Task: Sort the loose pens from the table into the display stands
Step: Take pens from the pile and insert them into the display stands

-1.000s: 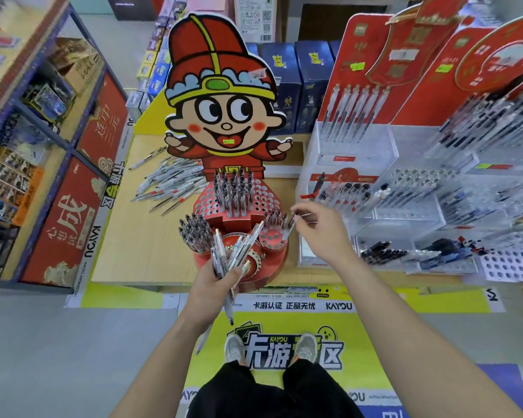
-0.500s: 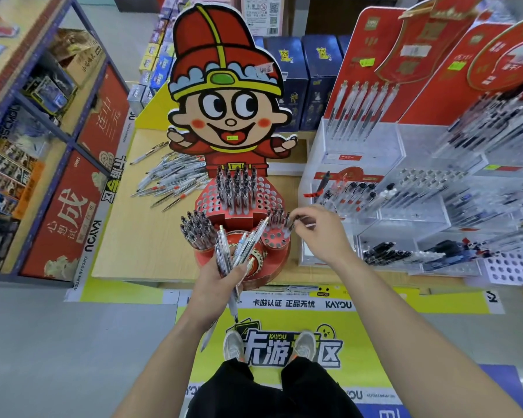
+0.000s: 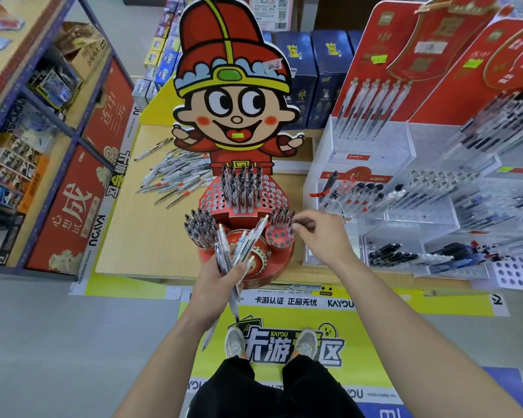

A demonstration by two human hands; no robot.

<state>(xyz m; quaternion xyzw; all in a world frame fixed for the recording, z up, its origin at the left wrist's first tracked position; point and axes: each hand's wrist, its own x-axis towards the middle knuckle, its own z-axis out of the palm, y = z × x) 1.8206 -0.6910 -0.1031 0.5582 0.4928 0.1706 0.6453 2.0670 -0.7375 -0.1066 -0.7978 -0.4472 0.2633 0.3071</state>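
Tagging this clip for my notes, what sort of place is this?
Most likely a stationery shop: clear pen racks, a cartoon display stand holding pens, and shelves of boxed stock.

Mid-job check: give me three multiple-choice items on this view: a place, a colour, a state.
1. The loose pens lie: A) on the table, left of the holed stand B) on the floor C) right of the stand.
2. The holed stand is: A) blue B) red C) green.
3. The left hand: A) hangs empty B) grips a bundle of pens C) presses the table.
Key: A, the pile lies on the tabletop left of the stand; B, its tiers are red; B, fingers wrap several pens.
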